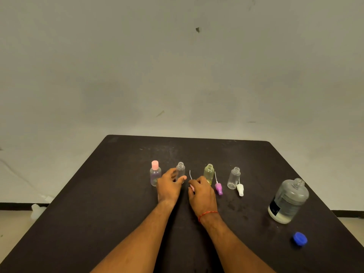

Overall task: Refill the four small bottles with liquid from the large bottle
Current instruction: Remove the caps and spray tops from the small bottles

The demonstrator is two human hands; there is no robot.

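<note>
- The left hand (169, 186) curls round an open clear small bottle (180, 170) standing on the bench (118, 203).
- The right hand (201, 192) pinches a pink sprayer head (192, 188).
- A pink-capped bottle (155, 174) stands furthest left.
- A yellowish bottle (209, 173) and another clear bottle (234, 178) stand open.
- The large bottle (288, 201), uncapped at the right, holds a shallow pale layer.

- Pink-capped small bottle (155, 177): clear, upright, closed, leftmost in the row on the table (110, 203).
- Second small bottle (180, 170): clear, upright, neck open; the left hand (169, 186) grips its lower part.
- Pink spray head (192, 188): pinched in the right hand (201, 194), tube pointing up.
- Yellowish small bottle (209, 173): upright, open; purple spray head (218, 188) lies just beside it.
- Fourth small bottle (233, 177): clear, upright, open; white spray head (240, 190) lies beside it.
- Large bottle (288, 201): clear, dark label, open, upright at right, a little liquid at its bottom.
- Blue cap (300, 238): lying nearer, apart.
</note>
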